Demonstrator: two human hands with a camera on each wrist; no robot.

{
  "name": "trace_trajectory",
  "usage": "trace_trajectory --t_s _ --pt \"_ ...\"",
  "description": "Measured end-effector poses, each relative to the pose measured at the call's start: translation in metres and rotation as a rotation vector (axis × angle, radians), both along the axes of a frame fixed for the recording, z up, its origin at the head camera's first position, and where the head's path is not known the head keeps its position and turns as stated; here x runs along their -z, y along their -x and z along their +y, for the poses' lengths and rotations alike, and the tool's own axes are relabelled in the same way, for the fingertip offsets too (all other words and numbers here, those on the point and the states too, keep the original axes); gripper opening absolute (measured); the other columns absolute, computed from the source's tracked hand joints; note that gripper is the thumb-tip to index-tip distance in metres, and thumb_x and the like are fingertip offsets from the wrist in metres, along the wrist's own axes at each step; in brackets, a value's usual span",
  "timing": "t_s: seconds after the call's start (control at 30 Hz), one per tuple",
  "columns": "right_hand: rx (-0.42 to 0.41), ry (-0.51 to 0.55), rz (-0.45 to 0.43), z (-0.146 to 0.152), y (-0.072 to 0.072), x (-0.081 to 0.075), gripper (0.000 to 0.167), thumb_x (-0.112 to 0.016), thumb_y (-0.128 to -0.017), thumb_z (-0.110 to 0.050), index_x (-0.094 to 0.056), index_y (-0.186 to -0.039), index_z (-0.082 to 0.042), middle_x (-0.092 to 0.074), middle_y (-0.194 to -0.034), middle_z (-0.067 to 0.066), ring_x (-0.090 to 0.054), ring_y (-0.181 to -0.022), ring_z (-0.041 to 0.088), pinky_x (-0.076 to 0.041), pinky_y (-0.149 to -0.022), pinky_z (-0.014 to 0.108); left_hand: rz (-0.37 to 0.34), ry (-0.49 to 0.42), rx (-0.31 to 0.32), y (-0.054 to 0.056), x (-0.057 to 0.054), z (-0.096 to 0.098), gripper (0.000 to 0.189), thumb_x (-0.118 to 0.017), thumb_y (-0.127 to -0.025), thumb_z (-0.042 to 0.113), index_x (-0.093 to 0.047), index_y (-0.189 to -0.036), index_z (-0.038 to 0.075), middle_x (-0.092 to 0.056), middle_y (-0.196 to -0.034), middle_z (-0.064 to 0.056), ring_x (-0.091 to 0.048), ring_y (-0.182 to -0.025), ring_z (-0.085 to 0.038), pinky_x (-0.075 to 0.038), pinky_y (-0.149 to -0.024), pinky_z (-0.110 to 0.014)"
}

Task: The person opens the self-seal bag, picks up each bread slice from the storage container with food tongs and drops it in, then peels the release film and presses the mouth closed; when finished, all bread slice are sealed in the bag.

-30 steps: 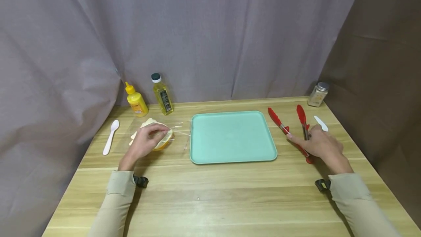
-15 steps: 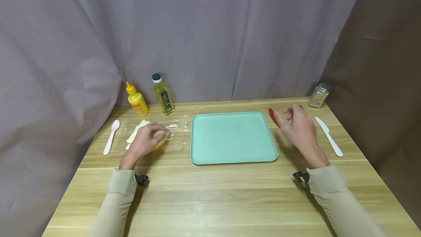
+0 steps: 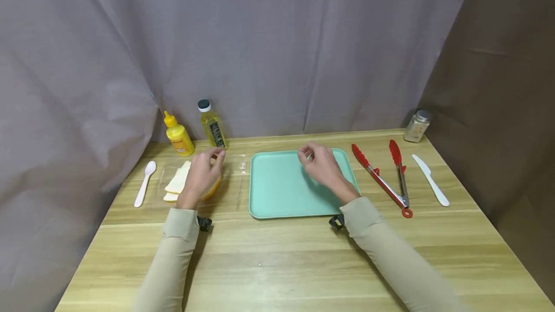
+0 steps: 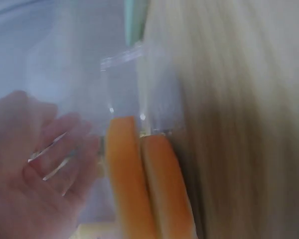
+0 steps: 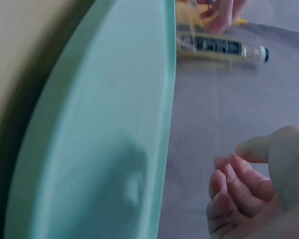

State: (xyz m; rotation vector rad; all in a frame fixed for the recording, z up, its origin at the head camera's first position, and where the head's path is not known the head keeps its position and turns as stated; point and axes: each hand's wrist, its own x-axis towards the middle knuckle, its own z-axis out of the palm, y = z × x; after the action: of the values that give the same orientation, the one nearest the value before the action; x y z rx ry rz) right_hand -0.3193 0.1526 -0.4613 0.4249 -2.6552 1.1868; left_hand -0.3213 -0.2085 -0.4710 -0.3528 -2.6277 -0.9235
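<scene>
My left hand (image 3: pixel 203 177) is over the clear plastic bag of sliced bread (image 3: pixel 178 180), its fingers relaxed and bent with gaps between them. In the left wrist view that hand (image 4: pixel 45 174) lies beside two orange-crusted bread slices (image 4: pixel 132 174), and the bag's clear film (image 4: pixel 122 59) extends past their ends. My right hand (image 3: pixel 320 163) hovers above the mint-green tray (image 3: pixel 270 187), holding nothing. Its fingers hang loosely curled in the right wrist view, where the hand (image 5: pixel 254 191) is off to the side of the tray's rim (image 5: pixel 167 99).
A yellow squeeze bottle (image 3: pixel 179 138) and an oil bottle (image 3: pixel 214 129) stand at the back left. A white spoon (image 3: pixel 145 184) lies far left. On the right are open red-tipped tongs (image 3: pixel 386 188), a white knife (image 3: pixel 431 181) and a seasoning jar (image 3: pixel 417 126).
My right hand has left the tongs, which lie on the table, and moved left over the tray. My left hand has shifted slightly right and away from me above the bread bag.
</scene>
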Motion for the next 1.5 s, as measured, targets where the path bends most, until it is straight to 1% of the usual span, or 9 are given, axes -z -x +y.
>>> trace_trajectory --t_s 0.13,0.27,0.4,0.57,0.9,1.1,1.23,1.37,1.5 --pt "-0.053 0.028 -0.028 -0.029 0.005 0.004 0.017 -0.066 -0.108 -0.023 -0.075 -0.114 -0.010 -0.077 -0.103 0.007 -0.070 -0.092 0.023 -0.059 -0.083 0.039 -0.007 0.106 0.009 0.014 0.001 0.014 0.030 -0.066 -0.108 0.017 -0.074 -0.135 0.006 -0.075 -0.131 -0.016 -0.071 -0.088 -0.027 -0.059 -0.069 -0.042" --pt "-0.120 0.053 -0.042 -0.058 0.006 0.007 0.019 -0.070 -0.106 -0.019 -0.077 -0.117 -0.005 -0.078 -0.102 0.006 -0.071 -0.092 0.022 -0.060 -0.083 0.037 -0.075 0.175 0.056 0.018 0.001 0.018 0.035 -0.073 -0.104 0.017 -0.073 -0.138 0.009 -0.073 -0.137 -0.016 -0.073 -0.093 -0.027 -0.062 -0.079 -0.047" --pt "-0.196 0.051 -0.076 -0.085 0.004 0.009 0.024 -0.072 -0.105 -0.018 -0.077 -0.123 -0.003 -0.080 -0.108 0.006 -0.073 -0.096 0.019 -0.062 -0.085 0.034 -0.120 0.207 0.075 0.015 0.003 0.016 0.028 -0.074 -0.103 0.017 -0.078 -0.129 0.009 -0.080 -0.123 -0.013 -0.075 -0.095 -0.027 -0.063 -0.083 -0.050" --pt "-0.242 0.059 -0.129 -0.114 0.003 0.011 0.031 -0.073 -0.104 -0.016 -0.074 -0.132 -0.004 -0.080 -0.121 0.010 -0.077 -0.103 0.021 -0.065 -0.085 0.032 -0.072 0.165 0.084 0.013 0.009 0.014 0.015 -0.073 -0.104 0.019 -0.083 -0.112 0.011 -0.083 -0.104 -0.006 -0.075 -0.087 -0.024 -0.062 -0.076 -0.045" --pt "-0.243 0.196 -0.214 -0.148 -0.003 0.011 0.047 -0.074 -0.105 -0.027 -0.065 -0.147 -0.008 -0.074 -0.139 0.010 -0.077 -0.115 0.028 -0.066 -0.082 0.030 -0.080 0.172 0.072 0.001 0.002 0.016 0.011 -0.073 -0.102 0.015 -0.081 -0.108 0.013 -0.074 -0.105 -0.005 -0.066 -0.078 -0.020 -0.054 -0.061 -0.033" --pt "-0.120 0.254 -0.199 -0.149 -0.002 0.017 0.043 -0.075 -0.103 -0.018 -0.068 -0.145 -0.012 -0.075 -0.130 0.009 -0.078 -0.110 0.026 -0.066 -0.081 0.031 -0.069 0.140 0.092 -0.004 -0.005 0.019 0.011 -0.073 -0.103 0.020 -0.082 -0.105 0.014 -0.074 -0.101 -0.003 -0.061 -0.074 -0.018 -0.049 -0.057 -0.031" --pt "-0.167 0.278 -0.196 -0.151 0.001 0.022 0.038 -0.074 -0.104 -0.018 -0.071 -0.140 -0.008 -0.078 -0.127 0.011 -0.081 -0.105 0.025 -0.066 -0.078 0.028 -0.071 0.131 0.128 -0.004 -0.007 0.013 0.011 -0.074 -0.104 0.021 -0.083 -0.104 0.014 -0.075 -0.101 -0.003 -0.060 -0.075 -0.017 -0.049 -0.060 -0.030" --pt "-0.186 0.310 -0.167 -0.151 0.002 0.025 0.021 -0.076 -0.103 -0.018 -0.081 -0.121 -0.007 -0.084 -0.108 0.011 -0.083 -0.091 0.024 -0.065 -0.071 0.023 -0.109 0.131 0.162 -0.006 -0.010 0.009 0.012 -0.075 -0.104 0.023 -0.084 -0.105 0.016 -0.076 -0.103 -0.004 -0.061 -0.077 -0.017 -0.050 -0.061 -0.030" --pt "-0.180 0.375 -0.184 -0.153 0.002 0.028 0.014 -0.078 -0.101 -0.014 -0.083 -0.108 -0.004 -0.084 -0.095 0.016 -0.083 -0.082 0.031 -0.068 -0.070 0.030 -0.134 0.128 0.159 -0.008 -0.011 0.007 0.012 -0.075 -0.104 0.024 -0.084 -0.106 0.017 -0.077 -0.105 -0.004 -0.061 -0.077 -0.016 -0.050 -0.059 -0.030"
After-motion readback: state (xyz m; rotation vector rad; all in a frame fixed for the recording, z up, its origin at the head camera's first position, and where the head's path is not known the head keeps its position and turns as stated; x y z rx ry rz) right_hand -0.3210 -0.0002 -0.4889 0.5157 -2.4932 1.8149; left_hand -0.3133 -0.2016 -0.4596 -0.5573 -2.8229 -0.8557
